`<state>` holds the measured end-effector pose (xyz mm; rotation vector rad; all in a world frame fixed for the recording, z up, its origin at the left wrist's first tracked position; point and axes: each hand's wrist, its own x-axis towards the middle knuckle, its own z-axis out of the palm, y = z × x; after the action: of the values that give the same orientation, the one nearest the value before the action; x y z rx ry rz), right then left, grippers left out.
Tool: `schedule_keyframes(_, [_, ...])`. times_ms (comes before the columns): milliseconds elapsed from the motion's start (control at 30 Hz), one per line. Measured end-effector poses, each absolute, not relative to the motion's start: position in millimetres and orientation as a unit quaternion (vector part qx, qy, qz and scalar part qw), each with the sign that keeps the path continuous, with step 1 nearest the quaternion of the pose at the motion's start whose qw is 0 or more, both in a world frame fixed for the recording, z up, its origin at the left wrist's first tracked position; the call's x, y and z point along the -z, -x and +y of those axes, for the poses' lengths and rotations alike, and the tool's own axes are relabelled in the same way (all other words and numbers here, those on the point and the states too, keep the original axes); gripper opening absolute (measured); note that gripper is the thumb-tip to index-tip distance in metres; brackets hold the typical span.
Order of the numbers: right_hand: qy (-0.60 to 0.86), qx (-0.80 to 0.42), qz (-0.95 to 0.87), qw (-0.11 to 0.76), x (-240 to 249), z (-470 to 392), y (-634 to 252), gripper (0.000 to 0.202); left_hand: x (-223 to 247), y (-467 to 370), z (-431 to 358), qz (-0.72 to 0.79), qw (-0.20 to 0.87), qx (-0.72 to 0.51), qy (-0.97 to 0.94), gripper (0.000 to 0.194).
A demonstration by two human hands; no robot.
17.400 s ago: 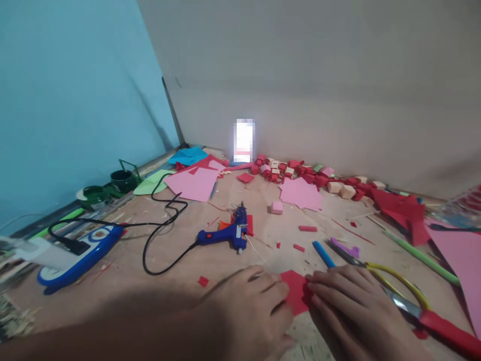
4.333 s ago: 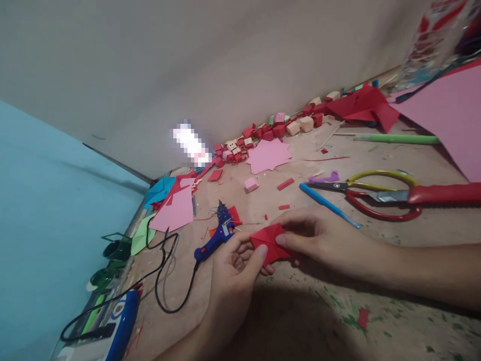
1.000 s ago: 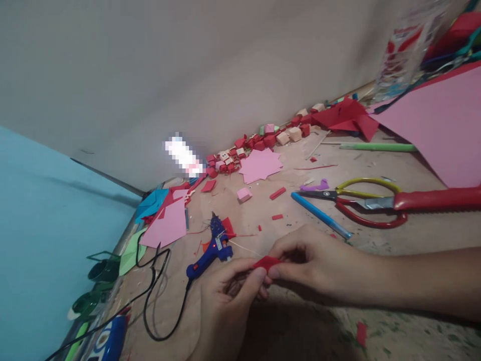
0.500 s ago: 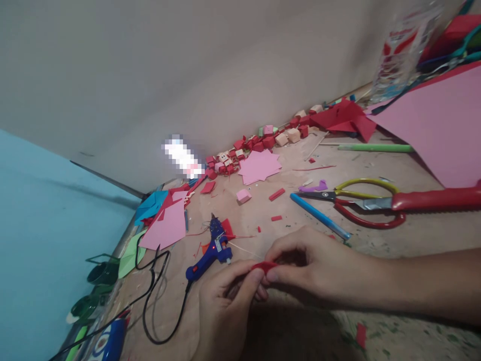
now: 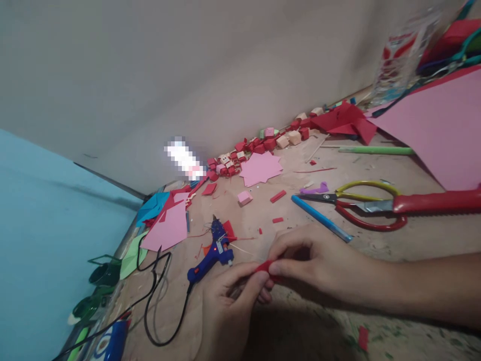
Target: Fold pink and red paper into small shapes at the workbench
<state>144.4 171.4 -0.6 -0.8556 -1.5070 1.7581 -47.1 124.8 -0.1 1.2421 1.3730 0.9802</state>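
Red paper (image 5: pixel 264 266) shows narrower than second ago — fold looks to be tightening. Your left hand (image 5: pixel 229 296) and right hand (image 5: pixel 319 255) pinch it between fingertips — over counter (image 5: pixel 376 255), near glue gun (image 5: pixel 216 250).

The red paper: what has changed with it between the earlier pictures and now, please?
The red paper was under both hands on the table; it has since been lifted up, toward the person, and now shows only as a small, narrow shape pinched between the fingertips of the left hand and the right hand. The glue gun and the pink cube stayed in place.
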Motion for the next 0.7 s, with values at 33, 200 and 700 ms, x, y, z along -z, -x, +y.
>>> schedule_keyframes(33, [0.330,-0.669,-0.577,0.332,1.0,171.1,-144.7,0.014,0.6,47.2,124.8,0.566,0.498,-0.404,-0.517,0.013])
schedule_keyframes(200, [0.336,-0.665,-0.576,0.336,2.3,171.2,-145.0,0.013,4.3,47.8,123.1,0.563,0.487,-0.402,-0.533,0.013])
schedule_keyframes(700, [0.326,-0.683,-0.564,0.331,0.9,170.4,-144.8,0.013,5.9,49.6,123.0,0.560,0.466,-0.374,-0.573,0.015])
